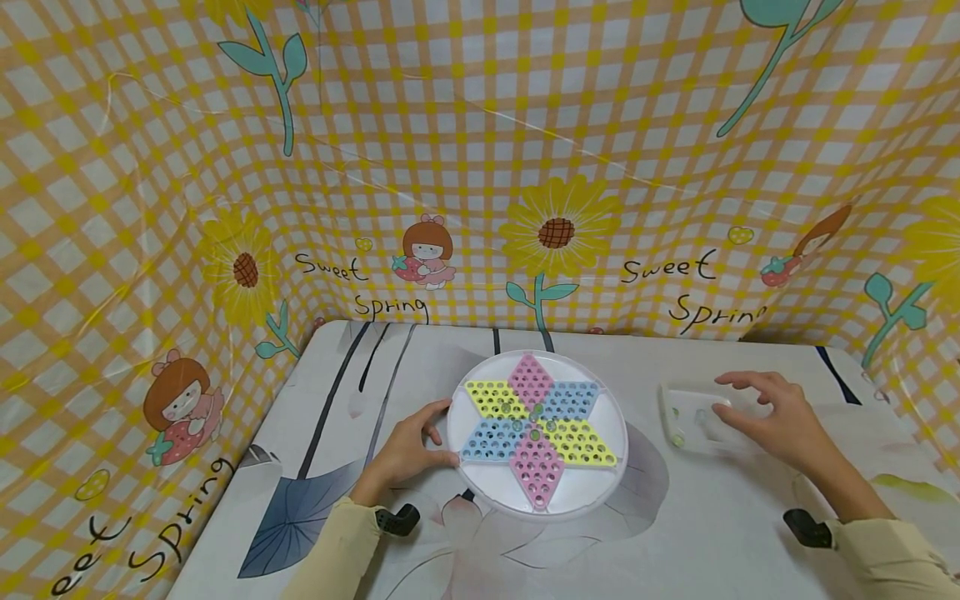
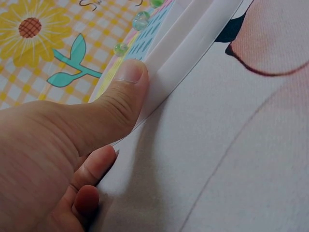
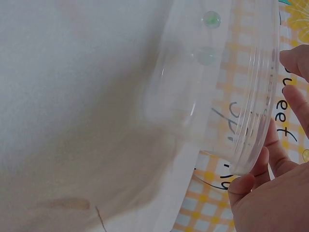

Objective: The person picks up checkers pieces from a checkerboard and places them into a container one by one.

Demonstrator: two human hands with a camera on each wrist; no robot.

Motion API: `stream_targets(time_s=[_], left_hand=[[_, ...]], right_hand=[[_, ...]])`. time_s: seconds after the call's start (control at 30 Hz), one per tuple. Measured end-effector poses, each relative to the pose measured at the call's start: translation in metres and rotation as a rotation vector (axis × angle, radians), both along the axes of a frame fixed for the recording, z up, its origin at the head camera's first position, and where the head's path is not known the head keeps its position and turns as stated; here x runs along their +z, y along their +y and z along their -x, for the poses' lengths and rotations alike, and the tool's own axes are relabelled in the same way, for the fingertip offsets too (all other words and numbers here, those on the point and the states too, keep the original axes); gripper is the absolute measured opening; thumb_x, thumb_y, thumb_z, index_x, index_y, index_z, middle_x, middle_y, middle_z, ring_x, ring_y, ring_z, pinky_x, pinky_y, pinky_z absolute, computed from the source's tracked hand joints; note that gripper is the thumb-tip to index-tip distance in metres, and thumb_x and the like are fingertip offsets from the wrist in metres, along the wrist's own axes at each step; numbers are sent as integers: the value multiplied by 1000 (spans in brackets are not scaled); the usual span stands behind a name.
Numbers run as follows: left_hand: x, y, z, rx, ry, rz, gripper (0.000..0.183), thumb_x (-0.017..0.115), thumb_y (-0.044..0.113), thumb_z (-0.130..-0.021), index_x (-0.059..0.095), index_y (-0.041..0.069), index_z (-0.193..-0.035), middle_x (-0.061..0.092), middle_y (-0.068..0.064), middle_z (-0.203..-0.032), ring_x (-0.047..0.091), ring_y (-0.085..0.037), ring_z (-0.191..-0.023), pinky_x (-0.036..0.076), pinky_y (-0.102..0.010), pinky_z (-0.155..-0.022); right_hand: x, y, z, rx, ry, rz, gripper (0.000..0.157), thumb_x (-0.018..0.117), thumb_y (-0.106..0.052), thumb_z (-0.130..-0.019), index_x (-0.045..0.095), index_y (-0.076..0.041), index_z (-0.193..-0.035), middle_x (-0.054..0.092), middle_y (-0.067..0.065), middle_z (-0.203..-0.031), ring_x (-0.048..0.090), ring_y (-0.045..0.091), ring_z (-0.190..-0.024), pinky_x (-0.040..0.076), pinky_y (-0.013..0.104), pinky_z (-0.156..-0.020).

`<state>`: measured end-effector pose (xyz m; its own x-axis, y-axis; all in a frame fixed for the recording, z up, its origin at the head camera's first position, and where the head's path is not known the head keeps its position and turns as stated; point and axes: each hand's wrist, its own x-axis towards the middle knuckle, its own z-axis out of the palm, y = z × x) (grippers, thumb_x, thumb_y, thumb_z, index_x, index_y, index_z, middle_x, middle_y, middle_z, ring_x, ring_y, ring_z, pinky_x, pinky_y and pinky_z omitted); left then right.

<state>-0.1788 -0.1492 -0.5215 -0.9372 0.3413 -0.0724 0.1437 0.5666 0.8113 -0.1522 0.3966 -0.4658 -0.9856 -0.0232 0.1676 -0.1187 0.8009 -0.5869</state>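
From my remote seat, the biggest thing I see is the checked yellow backdrop (image 1: 480, 167) with sunflowers and "Sweet Spring" lettering, wrapped around three sides of the table (image 1: 675, 542), which wears a pale cloth printed with grey leaves. In the middle of that cloth sits the round white game board (image 1: 537, 434), its star made of pink, yellow and blue perforated diamonds. To the right of the board, a little apart from it, lies a clear plastic tray (image 1: 693, 417). My left hand (image 1: 408, 454) grips the board's left rim: in the left wrist view the thumb (image 2: 123, 92) presses on top of the white edge while the other fingers curl beneath it. My right hand (image 1: 772, 417) rests over the tray's right side with fingers loosely spread; the right wrist view shows the fingertips (image 3: 241, 186) against the tray's ribbed wall, but I cannot tell whether they truly pinch it. A few small glass marbles (image 1: 536, 421) sit clustered near the board's centre, and a couple more marbles in the tray (image 3: 211, 19) lie on its floor.
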Motion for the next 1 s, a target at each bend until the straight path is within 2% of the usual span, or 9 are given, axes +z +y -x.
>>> stream_targets(time_s=[0.13,0.53,1.0], left_hand=[[0,0,0,0,-3,-4,93,93,25,-76,45,19,-155,60,1,-90,42,-14,-65,36,-27,-60],[1,0,0,6,-5,0,93,93,24,-76,45,19,-155,60,0,-90,43,-15,-66,37,-27,-59],[2,0,0,7,-20,0,93,93,24,-76,44,20,-156,60,0,-91,44,-16,-68,38,-27,-61]], right_hand=[[0,0,0,5,8,-9,51,77,-32,-94,60,-9,-136,54,24,-125,41,43,-106,35,49,-71],[3,-5,1,-2,1,-23,52,76,-34,-94,60,-11,-138,54,23,-125,42,41,-105,36,46,-69],[10,-11,7,27,64,-16,49,77,-29,-94,61,-11,-136,56,20,-121,43,35,-100,33,43,-72]])
